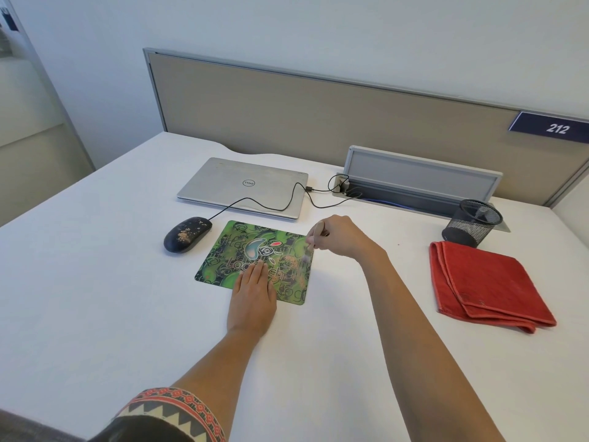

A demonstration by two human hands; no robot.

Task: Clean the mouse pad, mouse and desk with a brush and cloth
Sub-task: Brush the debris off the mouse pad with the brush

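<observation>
A green patterned mouse pad [236, 250] lies on the white desk [95, 298], with brownish crumbs on its right part. My left hand [253, 295] rests flat on the pad's near edge, fingers together. My right hand [339, 236] grips a small wooden-handled brush [314, 239], whose bristles touch the pad near its right edge. A black wired mouse [186, 234] with crumbs on top sits just left of the pad. A folded red cloth [484, 285] lies at the right, apart from both hands.
A closed silver laptop [242, 186] sits behind the pad, the mouse cable [280, 205] running across it. A black mesh pen cup [473, 223] stands behind the cloth. A cable tray [420, 183] and a beige partition [318, 110] bound the desk's far edge.
</observation>
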